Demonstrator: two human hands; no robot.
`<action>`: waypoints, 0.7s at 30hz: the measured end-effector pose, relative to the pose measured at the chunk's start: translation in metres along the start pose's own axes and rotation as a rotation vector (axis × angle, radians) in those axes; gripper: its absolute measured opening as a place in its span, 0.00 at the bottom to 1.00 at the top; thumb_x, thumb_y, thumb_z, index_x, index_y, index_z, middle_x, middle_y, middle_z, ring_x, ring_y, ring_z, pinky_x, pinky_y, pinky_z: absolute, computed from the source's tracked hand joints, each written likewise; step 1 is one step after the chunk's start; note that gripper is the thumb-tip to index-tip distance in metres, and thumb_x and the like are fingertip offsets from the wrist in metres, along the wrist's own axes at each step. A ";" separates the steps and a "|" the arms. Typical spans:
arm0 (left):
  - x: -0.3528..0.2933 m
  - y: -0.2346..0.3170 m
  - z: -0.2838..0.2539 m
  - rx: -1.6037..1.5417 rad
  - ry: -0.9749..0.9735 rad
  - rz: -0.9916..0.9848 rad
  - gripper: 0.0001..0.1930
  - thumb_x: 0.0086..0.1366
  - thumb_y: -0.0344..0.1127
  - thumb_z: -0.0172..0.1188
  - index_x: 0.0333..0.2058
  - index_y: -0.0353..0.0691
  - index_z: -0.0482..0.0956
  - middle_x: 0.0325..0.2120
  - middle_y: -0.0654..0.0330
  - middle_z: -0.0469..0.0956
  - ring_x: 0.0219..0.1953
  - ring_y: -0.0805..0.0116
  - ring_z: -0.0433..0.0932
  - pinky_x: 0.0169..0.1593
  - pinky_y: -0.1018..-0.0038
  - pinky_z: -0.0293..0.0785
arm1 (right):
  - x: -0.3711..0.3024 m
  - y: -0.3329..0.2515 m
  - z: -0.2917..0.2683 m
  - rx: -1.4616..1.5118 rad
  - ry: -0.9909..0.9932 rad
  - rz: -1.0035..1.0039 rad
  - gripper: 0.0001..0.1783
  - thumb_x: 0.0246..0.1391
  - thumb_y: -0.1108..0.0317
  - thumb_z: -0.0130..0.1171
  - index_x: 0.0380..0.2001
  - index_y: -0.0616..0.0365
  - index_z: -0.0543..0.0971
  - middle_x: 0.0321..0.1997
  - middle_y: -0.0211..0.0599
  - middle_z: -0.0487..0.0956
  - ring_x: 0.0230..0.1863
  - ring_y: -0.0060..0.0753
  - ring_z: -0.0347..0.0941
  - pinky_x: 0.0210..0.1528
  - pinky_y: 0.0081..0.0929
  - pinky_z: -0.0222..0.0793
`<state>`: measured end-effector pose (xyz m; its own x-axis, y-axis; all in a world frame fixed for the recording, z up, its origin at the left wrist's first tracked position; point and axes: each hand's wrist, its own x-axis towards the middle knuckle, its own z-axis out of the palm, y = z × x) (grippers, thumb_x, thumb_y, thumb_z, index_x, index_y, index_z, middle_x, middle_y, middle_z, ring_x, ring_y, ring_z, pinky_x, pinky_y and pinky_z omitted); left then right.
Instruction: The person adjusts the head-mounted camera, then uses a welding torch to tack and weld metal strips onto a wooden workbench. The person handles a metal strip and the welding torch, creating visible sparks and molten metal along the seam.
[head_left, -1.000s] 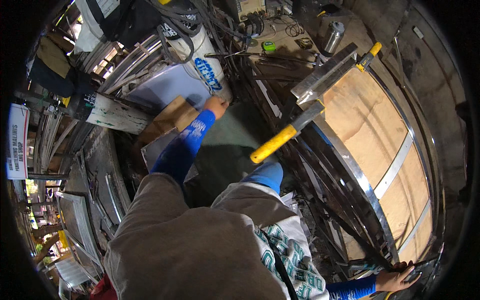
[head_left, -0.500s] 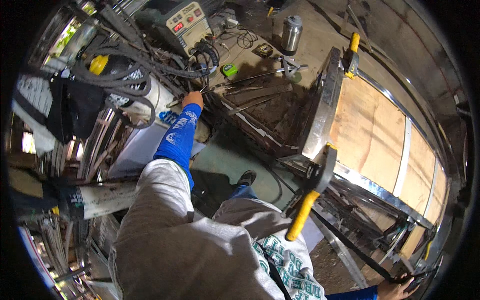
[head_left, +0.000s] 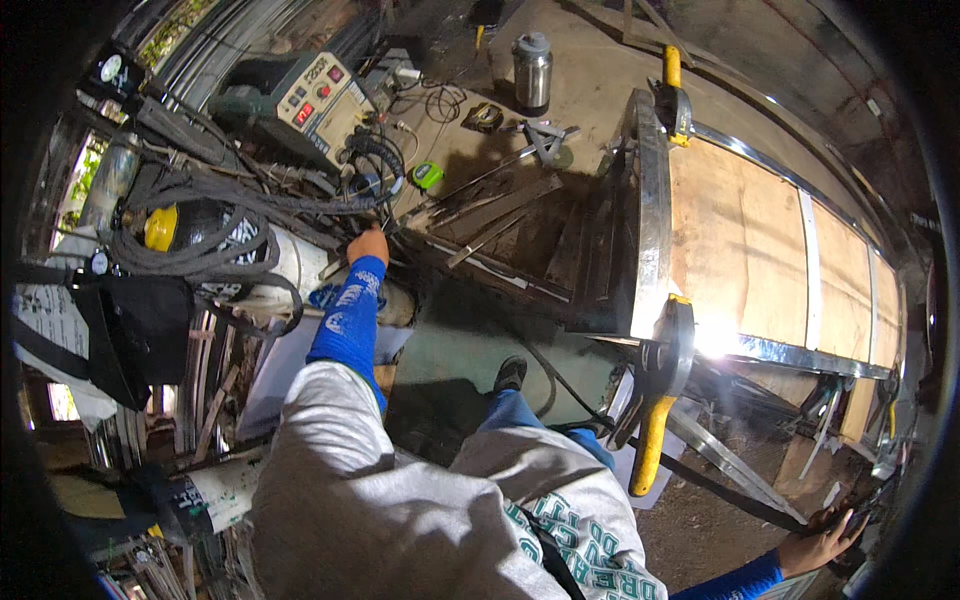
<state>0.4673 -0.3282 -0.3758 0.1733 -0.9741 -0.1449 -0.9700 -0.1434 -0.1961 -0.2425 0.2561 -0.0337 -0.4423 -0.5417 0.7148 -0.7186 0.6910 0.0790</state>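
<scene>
My left hand [head_left: 368, 243], in a blue sleeve, is closed at the near left edge of the cluttered bench, beside dark cables and thin metal pieces. What its fingers hold is hidden. Far out at the lower right, my right hand [head_left: 815, 545] has bent, partly spread fingers around something dark that I cannot make out. A black cable [head_left: 725, 490] runs up to it. Between the hands stands a metal frame with wooden panels [head_left: 740, 240]. Yellow-handled clamps [head_left: 655, 440] grip its near left end. A bright glare sits on the frame's lower edge.
A welding machine [head_left: 310, 110] with a red display stands at the back left. On the bench are a green tape measure [head_left: 427, 176], a steel flask [head_left: 532, 75] and a metal square [head_left: 545, 142]. Coiled hose [head_left: 200, 250] hangs over a cylinder at left.
The whole view has shifted, with the bench and machine sitting further left. A bright glare has appeared on the frame's lower edge. My left hand stays at the bench edge.
</scene>
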 end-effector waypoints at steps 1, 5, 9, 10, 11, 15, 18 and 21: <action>0.002 0.000 0.001 -0.002 -0.028 0.015 0.14 0.71 0.33 0.51 0.43 0.40 0.87 0.43 0.50 0.87 0.44 0.48 0.87 0.46 0.56 0.85 | -0.002 0.001 -0.002 0.125 0.009 0.059 0.21 0.63 0.77 0.59 0.59 0.67 0.76 0.68 0.53 0.73 0.69 0.53 0.68 0.65 0.38 0.73; 0.007 0.000 -0.001 -0.020 0.063 0.022 0.13 0.70 0.33 0.53 0.37 0.39 0.89 0.39 0.50 0.87 0.42 0.49 0.88 0.45 0.56 0.85 | -0.011 0.000 -0.001 0.615 -0.003 0.311 0.23 0.63 0.78 0.59 0.62 0.63 0.76 0.67 0.52 0.74 0.59 0.45 0.75 0.54 0.34 0.77; 0.006 0.002 -0.008 0.068 0.047 0.077 0.12 0.69 0.32 0.55 0.35 0.40 0.89 0.39 0.50 0.88 0.42 0.49 0.88 0.45 0.56 0.85 | -0.019 -0.013 -0.002 0.413 -0.012 0.216 0.22 0.69 0.70 0.55 0.65 0.57 0.76 0.64 0.43 0.72 0.54 0.32 0.77 0.53 0.29 0.80; 0.004 0.004 -0.010 0.057 0.056 0.078 0.12 0.69 0.32 0.55 0.36 0.40 0.89 0.39 0.50 0.88 0.42 0.49 0.88 0.45 0.56 0.85 | -0.019 -0.015 -0.003 0.423 -0.001 0.205 0.21 0.70 0.69 0.54 0.65 0.56 0.76 0.63 0.41 0.72 0.54 0.30 0.77 0.53 0.28 0.80; 0.002 0.005 -0.012 0.053 0.038 0.067 0.12 0.69 0.32 0.55 0.36 0.40 0.89 0.40 0.50 0.88 0.42 0.49 0.88 0.46 0.56 0.85 | -0.019 -0.018 -0.005 0.521 0.003 0.345 0.21 0.72 0.68 0.53 0.65 0.55 0.76 0.61 0.39 0.73 0.53 0.28 0.77 0.53 0.27 0.80; -0.005 0.011 -0.022 0.027 0.056 0.081 0.12 0.69 0.32 0.55 0.38 0.40 0.89 0.41 0.49 0.88 0.44 0.49 0.88 0.48 0.56 0.84 | -0.018 -0.021 -0.010 1.032 0.044 0.681 0.19 0.73 0.69 0.51 0.62 0.53 0.78 0.51 0.35 0.79 0.45 0.24 0.76 0.41 0.22 0.76; -0.007 0.011 -0.033 0.065 0.039 0.116 0.14 0.69 0.33 0.53 0.39 0.40 0.89 0.41 0.48 0.87 0.45 0.48 0.87 0.49 0.55 0.84 | -0.016 -0.014 -0.008 0.882 0.087 0.530 0.20 0.73 0.70 0.50 0.64 0.54 0.76 0.62 0.38 0.74 0.46 0.25 0.77 0.42 0.21 0.77; -0.004 0.010 -0.041 0.037 0.060 0.033 0.15 0.70 0.34 0.51 0.40 0.41 0.89 0.43 0.48 0.87 0.46 0.48 0.87 0.50 0.55 0.83 | -0.011 0.002 -0.009 0.499 0.069 0.089 0.24 0.68 0.78 0.53 0.66 0.55 0.74 0.72 0.41 0.67 0.49 0.24 0.76 0.41 0.20 0.76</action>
<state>0.4500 -0.3332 -0.3372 0.1300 -0.9870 -0.0942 -0.9678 -0.1057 -0.2285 -0.2342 0.2674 -0.0353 -0.4888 -0.4465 0.7495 -0.8561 0.4106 -0.3138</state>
